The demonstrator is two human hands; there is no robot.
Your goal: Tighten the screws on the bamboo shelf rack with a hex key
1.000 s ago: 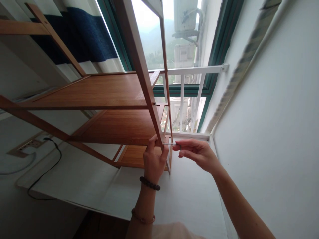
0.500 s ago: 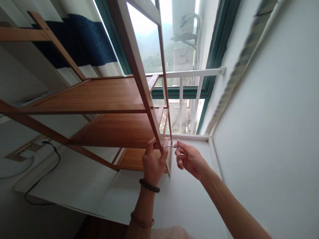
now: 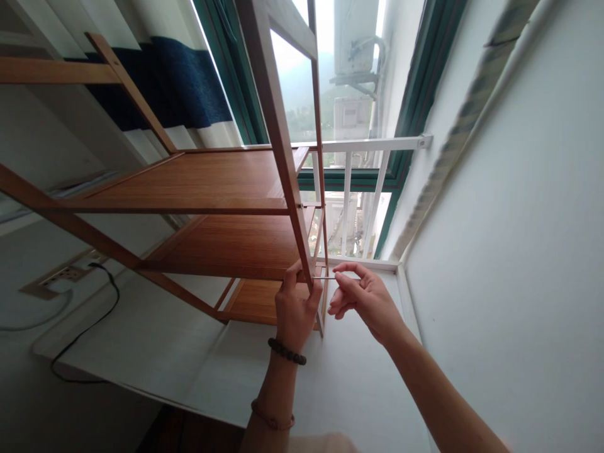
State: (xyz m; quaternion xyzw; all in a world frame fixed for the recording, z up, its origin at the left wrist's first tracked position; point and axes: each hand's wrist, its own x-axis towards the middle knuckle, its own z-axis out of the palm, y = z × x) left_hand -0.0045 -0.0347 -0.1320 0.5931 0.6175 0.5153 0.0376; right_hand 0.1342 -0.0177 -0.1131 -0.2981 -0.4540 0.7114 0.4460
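1. Currently, the wooden rack (image 3: 198, 182) stands on the white tabletop (image 3: 198, 358), whose front edge runs in from the left toward the left forearm.
2. Open room lies between the right hand (image 3: 361, 296) and the white wall (image 3: 509, 264); the left hand (image 3: 296, 311) sits close against the rack's near post (image 3: 283, 141), by the end of the middle board (image 3: 236, 245).
3. Two hands: the left wraps its fingers and thumb narrowly around that post; the right pinches one thin metal rod (image 3: 323, 277) between thumb and forefinger, its other end reaching the post.
4. Three boards show in the rack, one above another.
5. Two bracelets circle the left arm: one of dark beads (image 3: 286, 352), one thin band (image 3: 272, 420).
6. One black cord (image 3: 85, 330) loops at the tabletop's left end.
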